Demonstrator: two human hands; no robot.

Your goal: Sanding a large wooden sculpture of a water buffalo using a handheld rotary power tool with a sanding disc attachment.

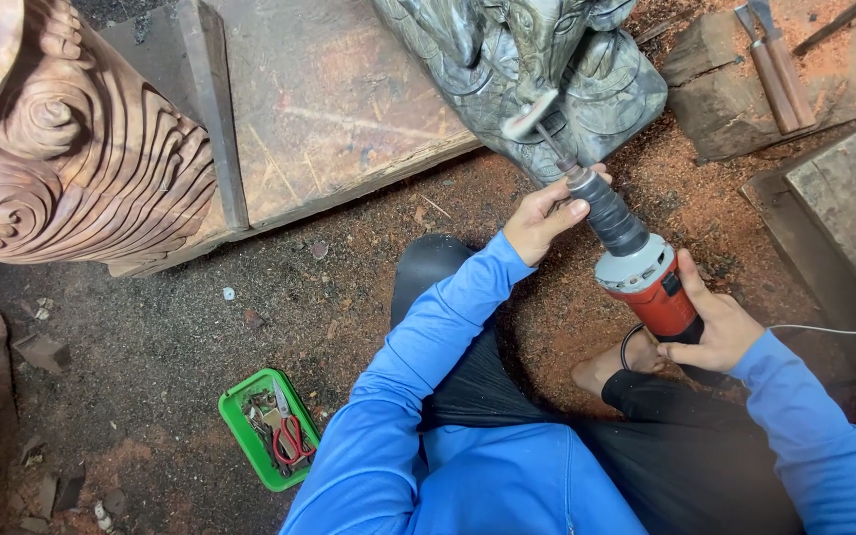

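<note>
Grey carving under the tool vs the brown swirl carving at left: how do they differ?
The grey carving is dull grey-green; the brown carving is warm reddish brown. The grey one has the spinning bit of the red rotary tool against it, steadied by the left hand and right hand; the brown one is untouched. The brown one shows spirals and flowing ridges; the grey one's forms are blockier. Both are carved pieces resting on the plank.

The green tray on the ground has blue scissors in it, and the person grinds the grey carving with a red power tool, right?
Not quite: in the head view the scissors in the green tray have red handles, not blue. The rest holds: both hands hold the red power tool against the grey carving.
</note>
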